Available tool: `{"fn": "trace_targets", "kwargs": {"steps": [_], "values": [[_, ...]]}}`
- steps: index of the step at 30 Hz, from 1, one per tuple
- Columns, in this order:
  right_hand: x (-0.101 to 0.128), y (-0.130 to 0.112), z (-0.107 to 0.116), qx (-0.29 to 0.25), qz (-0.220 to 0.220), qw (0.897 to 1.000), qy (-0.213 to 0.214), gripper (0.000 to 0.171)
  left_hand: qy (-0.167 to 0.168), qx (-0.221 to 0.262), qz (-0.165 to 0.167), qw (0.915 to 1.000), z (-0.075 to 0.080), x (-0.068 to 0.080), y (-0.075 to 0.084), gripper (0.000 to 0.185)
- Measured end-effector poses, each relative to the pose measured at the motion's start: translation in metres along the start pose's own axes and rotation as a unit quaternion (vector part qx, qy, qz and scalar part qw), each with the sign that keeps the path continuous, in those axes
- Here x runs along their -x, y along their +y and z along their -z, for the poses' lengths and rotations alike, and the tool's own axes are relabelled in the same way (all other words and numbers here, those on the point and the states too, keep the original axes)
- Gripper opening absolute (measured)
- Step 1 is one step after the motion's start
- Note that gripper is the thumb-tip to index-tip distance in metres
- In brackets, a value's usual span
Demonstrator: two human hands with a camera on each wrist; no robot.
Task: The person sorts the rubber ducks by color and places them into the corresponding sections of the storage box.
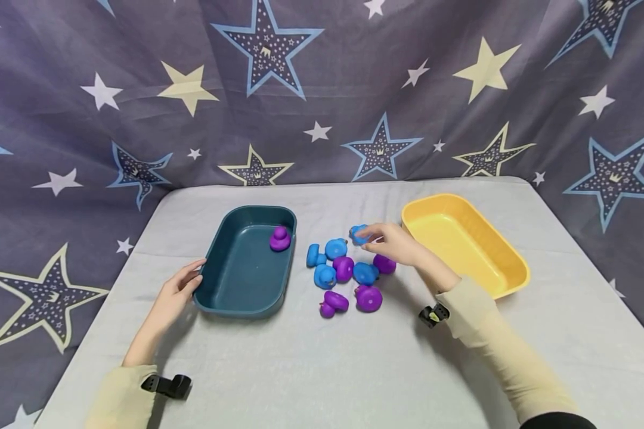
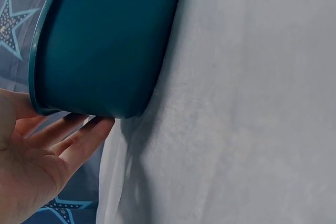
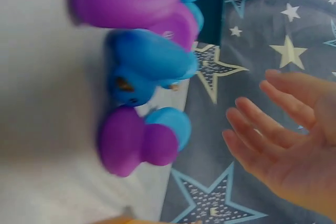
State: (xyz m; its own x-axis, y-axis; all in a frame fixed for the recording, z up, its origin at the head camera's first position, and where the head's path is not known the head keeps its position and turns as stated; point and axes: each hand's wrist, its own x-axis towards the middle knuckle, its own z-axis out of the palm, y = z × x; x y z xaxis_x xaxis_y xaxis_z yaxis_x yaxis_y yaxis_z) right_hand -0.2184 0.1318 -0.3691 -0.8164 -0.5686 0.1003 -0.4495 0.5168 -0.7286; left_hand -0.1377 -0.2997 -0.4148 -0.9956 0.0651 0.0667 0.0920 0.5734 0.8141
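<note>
My left hand point(image 1: 178, 291) lies flat on the grey table, its straight fingers point(image 2: 79, 135) touching the outer wall of a teal bin point(image 1: 241, 277) at its near left corner; the bin wall point(image 2: 105, 40) fills the left wrist view. One purple duck point(image 1: 280, 238) sits inside the bin. My right hand point(image 1: 375, 236) reaches over a pile of ducks, fingertips at a blue duck point(image 1: 356, 232) at the pile's far edge. In the right wrist view the right hand point(image 3: 278, 129) is spread and holds nothing, beside a blue duck point(image 3: 142, 69) and a purple duck point(image 3: 128, 140).
Several blue ducks point(image 1: 324, 276) and purple ducks point(image 1: 368, 298) lie between the bins. A yellow bin point(image 1: 464, 241) with nothing in it stands right of my right hand. Star-patterned fabric point(image 1: 322, 89) hangs behind and around the table point(image 1: 322, 369).
</note>
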Motion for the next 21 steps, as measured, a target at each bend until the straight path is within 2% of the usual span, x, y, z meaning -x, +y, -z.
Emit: {"fn": "trace_targets", "kwargs": {"steps": [14, 21], "values": [[0.015, 0.024, -0.007, 0.040, -0.040, 0.998, 0.043, 0.032, -0.005, 0.006, 0.005, 1.0000, 0.001, 0.001, 0.001, 0.044], [0.022, 0.031, -0.014, 0.054, -0.037, 0.996, 0.052, 0.034, -0.002, 0.002, 0.002, 1.0000, 0.000, 0.001, 0.001, 0.044]]}}
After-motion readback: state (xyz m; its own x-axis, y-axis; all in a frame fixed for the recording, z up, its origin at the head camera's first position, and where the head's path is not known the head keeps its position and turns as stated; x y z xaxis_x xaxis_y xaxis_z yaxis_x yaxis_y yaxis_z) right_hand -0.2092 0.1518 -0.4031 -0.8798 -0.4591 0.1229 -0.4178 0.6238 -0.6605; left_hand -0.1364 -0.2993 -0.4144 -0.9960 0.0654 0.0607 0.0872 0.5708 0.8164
